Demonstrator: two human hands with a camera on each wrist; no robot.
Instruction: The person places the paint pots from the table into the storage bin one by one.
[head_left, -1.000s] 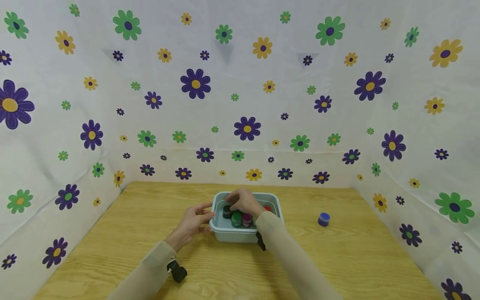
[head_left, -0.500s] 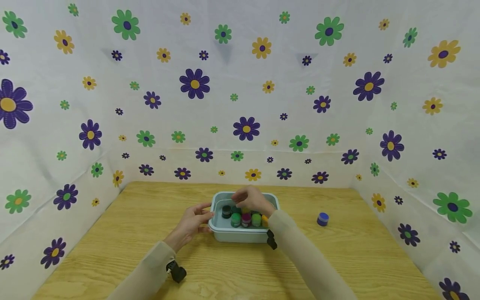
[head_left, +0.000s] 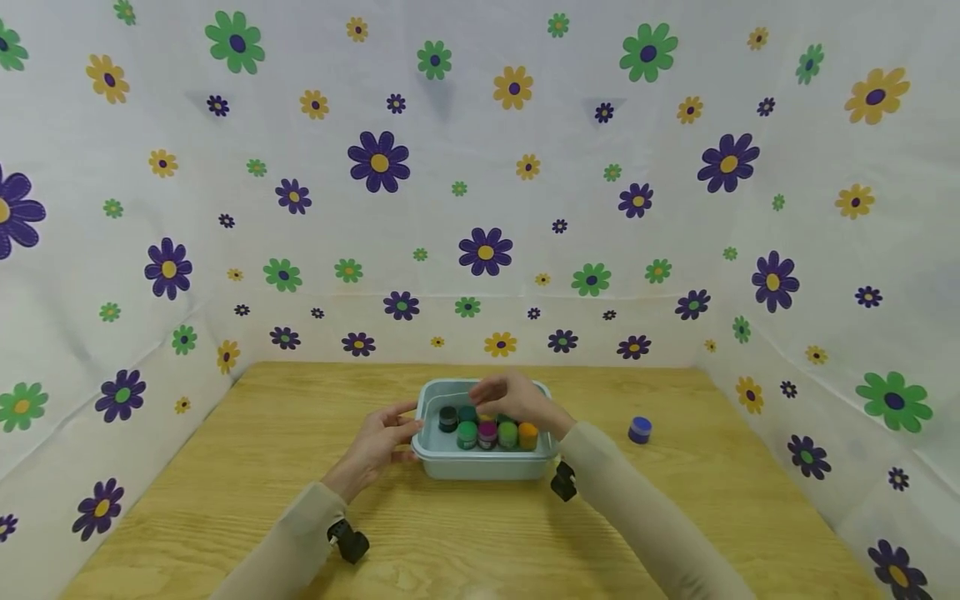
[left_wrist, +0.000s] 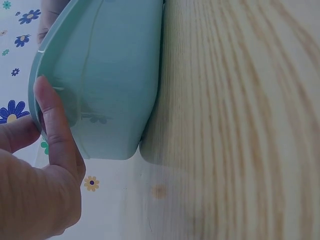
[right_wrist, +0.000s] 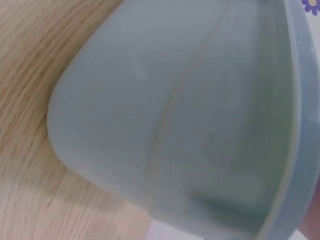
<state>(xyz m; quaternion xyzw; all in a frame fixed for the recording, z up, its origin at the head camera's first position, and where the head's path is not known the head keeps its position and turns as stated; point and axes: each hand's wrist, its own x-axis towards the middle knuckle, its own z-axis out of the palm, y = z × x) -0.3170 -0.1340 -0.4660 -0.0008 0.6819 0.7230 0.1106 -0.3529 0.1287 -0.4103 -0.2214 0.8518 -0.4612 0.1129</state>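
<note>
A pale blue plastic tub (head_left: 483,468) stands on the table, holding several small paint jars. In its front row are a green jar (head_left: 467,435), a magenta jar (head_left: 487,435), a light green jar (head_left: 507,435) and an orange jar (head_left: 528,437). Behind sit a black jar (head_left: 447,419) and a teal jar (head_left: 467,413). My left hand (head_left: 375,442) grips the tub's left rim, thumb and fingers on either side in the left wrist view. My right hand (head_left: 521,400) hovers over the back row with loosely bent fingers, partly hiding a yellow jar (head_left: 485,418).
Right of the tub, a blue jar (head_left: 640,430) stands alone on the wooden table (head_left: 315,417). A flower-patterned sheet (head_left: 420,208) walls the table at the back and both sides. The tub's outer wall (right_wrist: 125,100) fills most of the right wrist view.
My right hand has moved right, away from the black jar, uncovering the light green and orange jars. My left hand keeps its place on the rim. The head view has shifted slightly.
</note>
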